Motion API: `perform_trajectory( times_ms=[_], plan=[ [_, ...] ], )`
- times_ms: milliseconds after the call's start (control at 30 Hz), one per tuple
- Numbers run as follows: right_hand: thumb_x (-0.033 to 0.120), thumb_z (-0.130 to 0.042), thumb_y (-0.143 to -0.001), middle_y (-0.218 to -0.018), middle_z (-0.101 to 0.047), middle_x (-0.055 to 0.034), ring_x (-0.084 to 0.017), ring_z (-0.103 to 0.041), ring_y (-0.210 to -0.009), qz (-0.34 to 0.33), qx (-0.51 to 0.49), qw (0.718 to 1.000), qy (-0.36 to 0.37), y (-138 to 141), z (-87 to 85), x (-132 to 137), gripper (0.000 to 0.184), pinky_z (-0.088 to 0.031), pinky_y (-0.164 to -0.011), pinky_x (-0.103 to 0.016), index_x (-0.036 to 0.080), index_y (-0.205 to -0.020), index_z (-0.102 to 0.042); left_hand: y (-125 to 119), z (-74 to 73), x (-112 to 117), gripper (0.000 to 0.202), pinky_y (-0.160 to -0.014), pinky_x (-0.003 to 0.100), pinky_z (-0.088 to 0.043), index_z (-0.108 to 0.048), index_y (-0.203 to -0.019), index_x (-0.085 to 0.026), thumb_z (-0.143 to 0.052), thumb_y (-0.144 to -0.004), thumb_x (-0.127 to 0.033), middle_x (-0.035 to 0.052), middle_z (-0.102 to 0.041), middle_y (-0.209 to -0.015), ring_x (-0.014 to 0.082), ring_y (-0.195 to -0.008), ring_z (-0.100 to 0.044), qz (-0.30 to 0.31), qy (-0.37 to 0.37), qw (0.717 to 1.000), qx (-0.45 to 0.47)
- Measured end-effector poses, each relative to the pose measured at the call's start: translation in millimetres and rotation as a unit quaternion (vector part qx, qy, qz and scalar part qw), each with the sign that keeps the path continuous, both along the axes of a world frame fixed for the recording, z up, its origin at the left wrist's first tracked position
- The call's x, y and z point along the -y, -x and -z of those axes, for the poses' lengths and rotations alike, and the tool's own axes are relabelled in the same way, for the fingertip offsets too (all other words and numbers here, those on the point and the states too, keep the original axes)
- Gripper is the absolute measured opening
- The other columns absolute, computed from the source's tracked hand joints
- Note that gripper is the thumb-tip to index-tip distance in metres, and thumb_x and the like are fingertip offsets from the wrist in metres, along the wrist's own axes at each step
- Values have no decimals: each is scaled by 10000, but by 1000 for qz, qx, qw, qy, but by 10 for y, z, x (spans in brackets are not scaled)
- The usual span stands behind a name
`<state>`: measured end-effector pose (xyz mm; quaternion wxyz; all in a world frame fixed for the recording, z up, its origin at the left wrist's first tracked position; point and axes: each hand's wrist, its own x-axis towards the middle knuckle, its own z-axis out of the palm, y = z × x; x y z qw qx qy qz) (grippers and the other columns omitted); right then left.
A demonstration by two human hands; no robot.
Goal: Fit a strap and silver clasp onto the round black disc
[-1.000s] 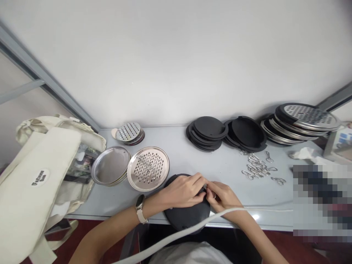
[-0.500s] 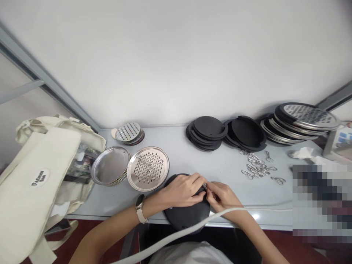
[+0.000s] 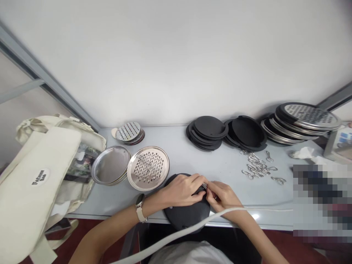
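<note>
A round black lid (image 3: 184,216) lies at the near edge of the grey table (image 3: 192,161). My left hand (image 3: 183,190) rests on top of it, fingers curled over its right rim. My right hand (image 3: 223,196) meets it there, fingertips pinched on a small metal clip (image 3: 205,186) at the lid's edge. A watch sits on my left wrist. A white cable (image 3: 192,229) crosses in front of the lid.
A perforated steel disc (image 3: 148,168) and plain steel plates (image 3: 110,165) lie to the left, beside a cream bag (image 3: 35,176). Black lids (image 3: 207,132) are stacked at the back, steel graters (image 3: 302,119) at the right, and loose metal clips (image 3: 260,168) in between.
Almost nothing has moved; my fingers shifted slightly at the lid's right edge.
</note>
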<state>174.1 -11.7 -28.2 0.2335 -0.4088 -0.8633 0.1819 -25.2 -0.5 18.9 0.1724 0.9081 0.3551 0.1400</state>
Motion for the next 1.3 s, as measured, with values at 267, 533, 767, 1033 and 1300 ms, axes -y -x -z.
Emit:
perform_trajectory(
  times_ms=[267,533,767,1033,1300],
  plan=[
    [158,-406,-866,-561,-420,26,-121,-414,-516,-3,-9,999,-32,21,-8,-11,205,-325,-516,-249,203,-666,-423,5,-20,1,190,-736,276,-476,-476,-1071,-182,-452,-899,-259,39,-612,-986,177,-857,-630,2,0,1000,-3],
    [150,-420,-855,-557,-419,27,-124,-407,-521,-2,-14,999,-44,10,15,5,198,-320,-521,-252,208,-665,-425,3,5,0,242,-743,272,-477,-452,-1126,-191,-461,-892,-251,40,-619,-1004,181,-883,-636,-2,-4,1000,7],
    [147,-420,-856,-562,-422,26,-128,-410,-528,-6,-15,998,-55,7,38,7,198,-324,-532,-256,211,-669,-411,0,18,-4,246,-727,278,-480,-457,-1127,-185,-452,-893,-261,40,-622,-998,184,-856,-641,4,-11,1000,5],
    [136,-420,-843,-550,-389,34,-125,-385,-511,-3,-15,998,-62,19,13,5,222,-305,-514,-250,218,-641,-380,11,58,0,353,-755,308,-492,-377,-1225,-184,-462,-896,-282,68,-623,-1094,206,-892,-656,-7,0,1000,20],
    [144,-423,-854,-561,-380,35,-124,-383,-517,-5,-10,998,-61,11,24,7,225,-307,-525,-252,219,-651,-360,17,76,0,392,-774,332,-503,-337,-1258,-172,-453,-902,-288,75,-627,-1107,224,-924,-657,-7,2,1000,20]
  ],
)
